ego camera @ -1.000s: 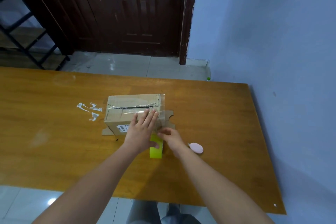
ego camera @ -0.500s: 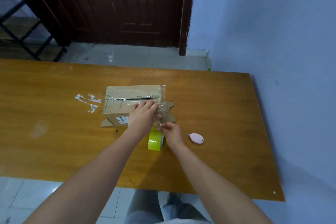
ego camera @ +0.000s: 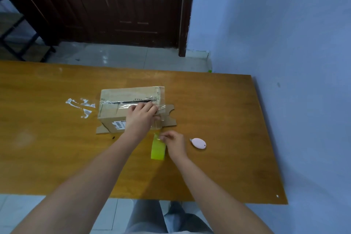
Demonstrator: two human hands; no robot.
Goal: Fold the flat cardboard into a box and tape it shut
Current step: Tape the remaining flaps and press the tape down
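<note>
While the box (ego camera: 131, 108) sits mid-counter (ego camera: 218, 112) with clear tape already along its top seam, the risk now is all in that loose stretch of tape running off the box's near right corner down to the roll (ego camera: 158, 149).

Left hand (ego camera: 141, 118) lies on the box's top near edge, fingers curled down over the tape, pressing it flat. Right hand (ego camera: 173, 143) is just in front of the box, right beside the yellow-green roll, fingertips pinched at the top of it where the tape comes off. I can't tell if it's gripping the tape itself or the roll's edge, it's too small.

What could go sideways, as I see it:
- if the left hand lets up before the tape is cut or torn, the pull from the roll could peel the strip back off the cardboard
- the free stretch could twist and stick to itself, or grab the flap (ego camera: 169, 118) poking out flat from under the box's right side
- tearing by hand may leave a ragged end or drag the box, which looks light and will slide on the shiny counter

A pink cutter (ego camera: 198, 143) lies right of the roll, near the right hand, so reaching for it means letting go of something. Tape scraps (ego camera: 81, 105) lie left of the box.
</note>
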